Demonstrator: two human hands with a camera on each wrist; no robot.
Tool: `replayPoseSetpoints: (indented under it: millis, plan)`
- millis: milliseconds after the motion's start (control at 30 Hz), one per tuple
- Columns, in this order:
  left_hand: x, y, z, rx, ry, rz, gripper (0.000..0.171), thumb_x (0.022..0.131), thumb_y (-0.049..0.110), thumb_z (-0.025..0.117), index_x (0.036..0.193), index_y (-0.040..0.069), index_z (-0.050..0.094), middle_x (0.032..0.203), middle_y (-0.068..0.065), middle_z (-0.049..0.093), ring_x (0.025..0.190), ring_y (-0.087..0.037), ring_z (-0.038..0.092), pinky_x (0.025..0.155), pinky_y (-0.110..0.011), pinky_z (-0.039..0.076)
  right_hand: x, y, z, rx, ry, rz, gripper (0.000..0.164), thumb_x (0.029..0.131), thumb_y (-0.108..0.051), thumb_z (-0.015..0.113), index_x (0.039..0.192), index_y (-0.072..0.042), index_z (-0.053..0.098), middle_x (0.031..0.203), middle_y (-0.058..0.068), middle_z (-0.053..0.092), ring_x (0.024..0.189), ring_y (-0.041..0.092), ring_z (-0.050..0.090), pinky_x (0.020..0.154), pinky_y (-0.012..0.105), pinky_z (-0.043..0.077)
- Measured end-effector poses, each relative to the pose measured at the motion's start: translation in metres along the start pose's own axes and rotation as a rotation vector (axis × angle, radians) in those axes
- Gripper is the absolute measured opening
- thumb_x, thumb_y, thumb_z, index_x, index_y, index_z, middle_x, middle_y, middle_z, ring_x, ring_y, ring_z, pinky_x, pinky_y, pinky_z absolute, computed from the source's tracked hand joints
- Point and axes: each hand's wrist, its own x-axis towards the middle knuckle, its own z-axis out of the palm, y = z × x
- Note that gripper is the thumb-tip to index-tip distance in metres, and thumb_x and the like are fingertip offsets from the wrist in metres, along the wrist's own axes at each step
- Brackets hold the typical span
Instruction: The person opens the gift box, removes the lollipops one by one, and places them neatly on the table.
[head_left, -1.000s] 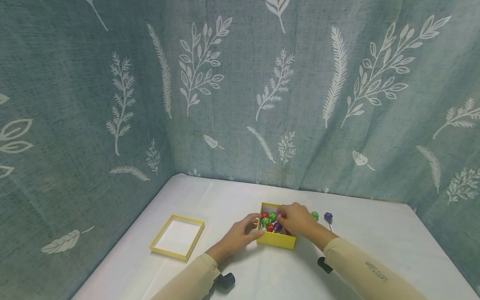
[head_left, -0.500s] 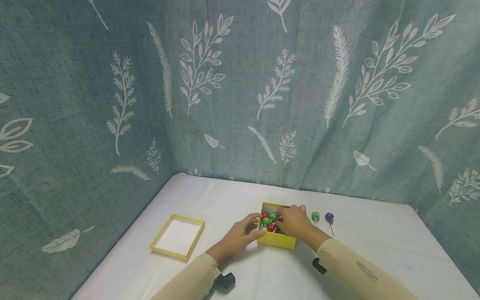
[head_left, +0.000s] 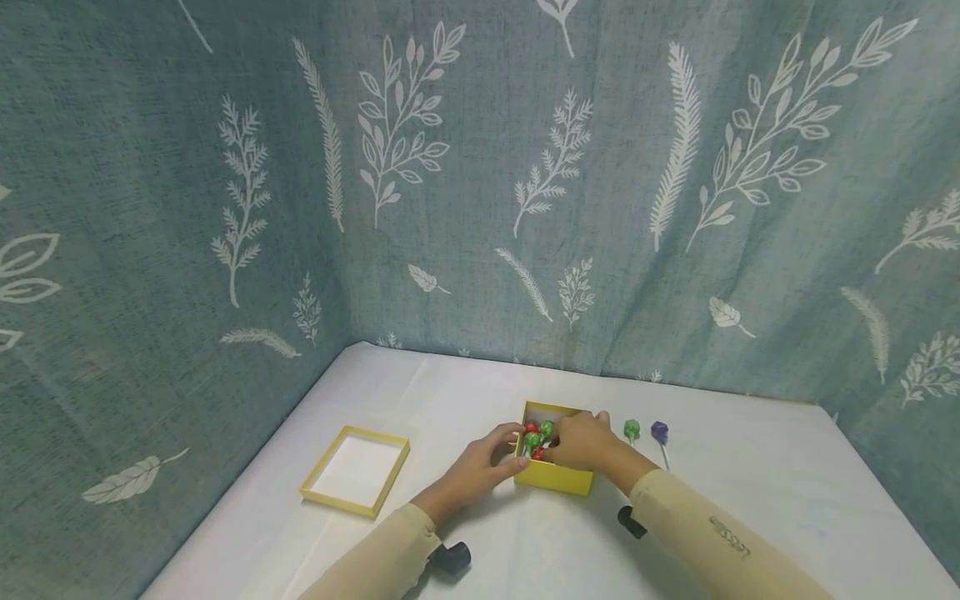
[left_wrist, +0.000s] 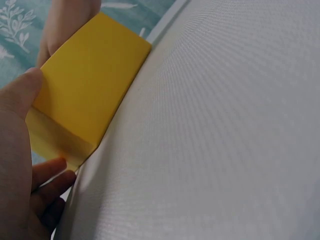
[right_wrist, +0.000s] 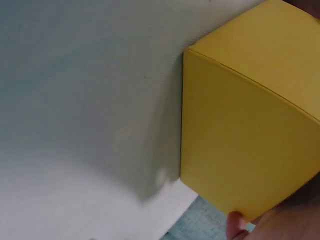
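Note:
A yellow open-topped box (head_left: 553,477) holds several lollipops with red and green wrappers, among them a green lollipop (head_left: 533,440). My left hand (head_left: 483,460) steadies the box's left side, its thumb by the near corner and its fingers curved against the side wall. In the left wrist view the thumb (left_wrist: 31,85) touches the box (left_wrist: 95,75) near its upper edge. My right hand (head_left: 588,442) reaches over the right rim, fingers down inside the box. Those fingertips, and anything between them, are hidden. From the right wrist only the box's outer walls (right_wrist: 240,140) show below the hand (right_wrist: 285,225).
To the left lies a shallow yellow-rimmed lid (head_left: 356,471), white inside. Right of the box are a green lollipop (head_left: 632,429) and a purple lollipop (head_left: 660,432) on the white tabletop (head_left: 465,383). A patterned curtain (head_left: 480,183) hangs behind and at the left.
My right hand, with a pinkish wrapper at its fingertips earlier, has moved slightly left and lower into the box, covering more of the lollipops. The left hand stays at the box's side.

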Motion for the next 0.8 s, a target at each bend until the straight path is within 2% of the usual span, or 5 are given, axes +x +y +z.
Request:
replayPoseSetpoints:
  millis: [100,233,367,533,800]
  plan:
    - [0.001,0.001,-0.001,0.003,0.004,0.006,0.057,0.093,0.054,0.057,0.144,0.033,0.042,0.135,-0.003,0.056,0.123,-0.022,0.053,0.105,-0.052,0.037,0.002,-0.001,-0.001,-0.004,-0.027,0.028,0.029,0.083,-0.052,0.068,0.084,-0.024,0.074,0.077,-0.011,0.063,0.081,0.017,0.055,0.075,0.045,0.034]
    - [0.001,0.001,-0.001,0.009,0.005,0.021,0.056,0.094,0.052,0.058,0.144,0.031,0.042,0.135,-0.005,0.056,0.123,-0.023,0.054,0.104,-0.052,0.038,0.003,-0.002,-0.001,0.031,-0.030,0.034,0.027,0.082,-0.049,0.070,0.081,-0.022,0.072,0.072,-0.010,0.061,0.076,0.017,0.054,0.075,0.046,0.033]
    - [0.001,0.003,-0.001,0.014,0.002,0.010,0.055,0.093,0.053,0.058,0.142,0.032,0.043,0.135,-0.005,0.056,0.123,-0.023,0.054,0.104,-0.054,0.038,0.001,0.000,0.001,0.074,0.007,0.004,0.022,0.081,-0.043,0.073,0.084,-0.021,0.068,0.069,-0.011,0.058,0.074,0.016,0.053,0.072,0.045,0.033]
    - [0.000,0.006,-0.001,0.016,0.005,-0.010,0.055,0.093,0.054,0.058,0.142,0.033,0.043,0.135,-0.004,0.056,0.123,-0.023,0.053,0.105,-0.055,0.036,0.001,0.004,0.005,0.100,0.070,-0.021,0.024,0.080,-0.037,0.077,0.095,-0.024,0.063,0.077,-0.012,0.062,0.079,0.017,0.056,0.071,0.044,0.033]
    - [0.000,0.003,0.001,0.020,0.004,-0.022,0.055,0.093,0.053,0.058,0.142,0.034,0.042,0.136,-0.005,0.055,0.124,-0.025,0.053,0.103,-0.059,0.036,0.000,0.007,0.009,0.137,0.122,-0.029,0.020,0.083,-0.030,0.076,0.098,-0.024,0.063,0.085,-0.010,0.064,0.085,0.019,0.057,0.079,0.049,0.033]
